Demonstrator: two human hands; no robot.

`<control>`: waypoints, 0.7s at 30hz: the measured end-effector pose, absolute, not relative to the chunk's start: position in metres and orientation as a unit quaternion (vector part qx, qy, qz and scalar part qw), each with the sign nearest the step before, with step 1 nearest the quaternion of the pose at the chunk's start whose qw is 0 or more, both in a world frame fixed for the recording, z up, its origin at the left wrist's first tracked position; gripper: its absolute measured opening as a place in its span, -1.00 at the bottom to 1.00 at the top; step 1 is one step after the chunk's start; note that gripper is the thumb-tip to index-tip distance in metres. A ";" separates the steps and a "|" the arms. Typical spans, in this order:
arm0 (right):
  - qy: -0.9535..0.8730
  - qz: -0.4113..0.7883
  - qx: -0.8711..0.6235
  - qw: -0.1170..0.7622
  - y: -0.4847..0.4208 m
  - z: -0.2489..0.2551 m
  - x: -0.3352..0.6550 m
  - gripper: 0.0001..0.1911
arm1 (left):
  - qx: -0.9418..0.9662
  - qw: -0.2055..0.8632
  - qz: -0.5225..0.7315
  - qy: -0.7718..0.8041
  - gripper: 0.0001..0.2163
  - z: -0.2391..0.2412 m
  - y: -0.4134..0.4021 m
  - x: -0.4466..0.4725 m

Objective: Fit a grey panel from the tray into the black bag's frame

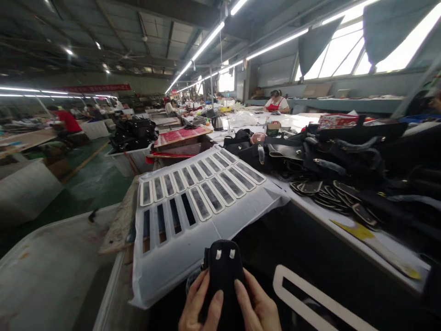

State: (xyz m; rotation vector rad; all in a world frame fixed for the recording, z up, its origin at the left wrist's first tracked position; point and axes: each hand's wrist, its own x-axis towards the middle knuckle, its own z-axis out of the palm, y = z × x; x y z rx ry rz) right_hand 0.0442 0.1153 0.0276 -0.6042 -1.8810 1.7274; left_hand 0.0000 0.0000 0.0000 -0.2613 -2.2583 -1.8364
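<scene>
Both hands hold one small black leather piece at the bottom middle of the view. It has two little white tabs near its top edge. My left hand grips its left side with the fingers curled onto its face. My right hand grips its right side in the same way. Just beyond it lies a white template sheet with two rows of slots, several filled with grey strips and a few showing dark and empty.
A heap of black leather straps and bag parts covers the table to the right. A white slotted frame lies on a dark surface at lower right. A white bin stands at the left. Other people work at distant tables.
</scene>
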 end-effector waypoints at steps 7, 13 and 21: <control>-0.684 0.663 -0.216 0.214 0.125 0.029 0.034 -0.50 | -0.057 0.114 -0.636 -0.761 -0.61 0.007 0.011 -0.003; -0.699 0.649 -0.221 0.204 0.127 0.015 0.035 -0.51 | -0.059 0.139 -0.626 -0.765 -0.63 0.014 0.014 -0.001; -0.706 0.653 -0.200 0.189 0.126 0.014 0.036 -0.50 | 0.005 0.094 -0.659 -0.746 -0.61 0.003 0.009 0.006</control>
